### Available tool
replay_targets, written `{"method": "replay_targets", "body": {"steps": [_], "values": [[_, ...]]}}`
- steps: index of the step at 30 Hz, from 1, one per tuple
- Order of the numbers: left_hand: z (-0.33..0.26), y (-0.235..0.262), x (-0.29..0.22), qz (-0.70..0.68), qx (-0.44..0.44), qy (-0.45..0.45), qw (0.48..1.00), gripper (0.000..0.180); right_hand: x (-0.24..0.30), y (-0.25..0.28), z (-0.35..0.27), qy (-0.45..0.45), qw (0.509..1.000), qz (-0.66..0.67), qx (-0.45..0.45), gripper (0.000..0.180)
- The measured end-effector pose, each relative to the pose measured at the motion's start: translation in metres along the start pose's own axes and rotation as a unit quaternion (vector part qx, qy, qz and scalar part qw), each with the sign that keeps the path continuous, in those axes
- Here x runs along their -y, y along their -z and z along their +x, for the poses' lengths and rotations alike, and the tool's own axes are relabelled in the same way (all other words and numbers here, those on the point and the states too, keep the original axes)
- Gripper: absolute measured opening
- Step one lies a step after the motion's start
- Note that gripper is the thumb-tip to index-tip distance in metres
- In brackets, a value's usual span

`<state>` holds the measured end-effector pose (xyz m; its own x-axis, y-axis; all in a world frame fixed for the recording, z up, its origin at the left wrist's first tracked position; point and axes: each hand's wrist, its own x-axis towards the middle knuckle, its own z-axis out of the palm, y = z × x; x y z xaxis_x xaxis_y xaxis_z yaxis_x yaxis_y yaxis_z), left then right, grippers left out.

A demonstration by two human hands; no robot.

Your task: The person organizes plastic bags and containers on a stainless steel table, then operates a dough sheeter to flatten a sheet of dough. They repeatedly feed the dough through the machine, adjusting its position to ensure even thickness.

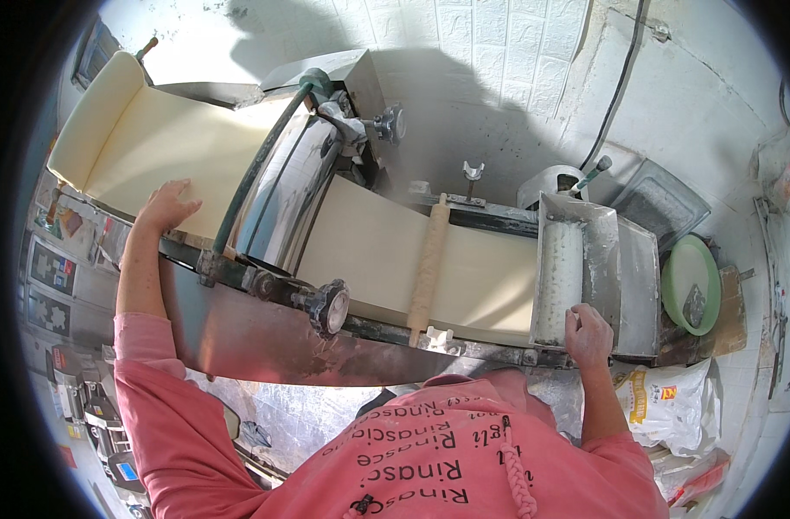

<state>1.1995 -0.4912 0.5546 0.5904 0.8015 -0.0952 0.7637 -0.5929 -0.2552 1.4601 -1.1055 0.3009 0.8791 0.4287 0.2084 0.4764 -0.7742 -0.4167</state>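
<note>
A wide, pale dough sheet [360, 251] runs through a dough sheeter with a shiny metal roller [287, 195]. On the left the sheet continues up to a thick dough roll [96, 121]. My left hand [168, 206] lies over the near edge of the left-hand dough, its fingers spread and holding nothing. A wooden rolling pin [429, 268] rests across the sheet right of the roller. At the right end, my right hand [589, 336] is closed beside the near end of a flour-dusted white roller [561, 277] in a metal trough [585, 225]. What its fingers grip is hidden.
A green guard bar [256, 164] arches over the sheeter's roller. Black handwheels [327, 309] stick out at its near side. A green basin [690, 284] stands at the far right, above a white printed sack [671, 402]. A tiled wall [490, 52] closes off the back.
</note>
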Motion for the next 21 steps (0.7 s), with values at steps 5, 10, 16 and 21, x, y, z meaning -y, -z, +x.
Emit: {"method": "replay_targets", "body": {"steps": [5, 10, 16, 21], "values": [[-0.0021, 0.0016, -0.0018, -0.004, -0.002, 0.006, 1.0, 0.067, -0.0005, -0.0004, 0.0001, -0.002, 1.0, 0.0, 0.002, 0.014], [0.0, -0.0012, 0.0013, -0.006, -0.007, -0.007, 1.0, 0.067, -0.0002, 0.0001, -0.0001, -0.007, 1.0, -0.007, 0.008, 0.015], [0.0028, -0.0049, 0.0072, -0.015, -0.018, -0.025, 0.999, 0.067, 0.001, 0.0004, -0.0001, -0.009, 1.0, -0.007, 0.006, 0.015], [0.0013, -0.0029, 0.0042, -0.028, -0.012, -0.015, 0.999, 0.067, 0.0007, 0.0002, -0.0002, -0.006, 1.0, -0.011, 0.003, 0.015]]}}
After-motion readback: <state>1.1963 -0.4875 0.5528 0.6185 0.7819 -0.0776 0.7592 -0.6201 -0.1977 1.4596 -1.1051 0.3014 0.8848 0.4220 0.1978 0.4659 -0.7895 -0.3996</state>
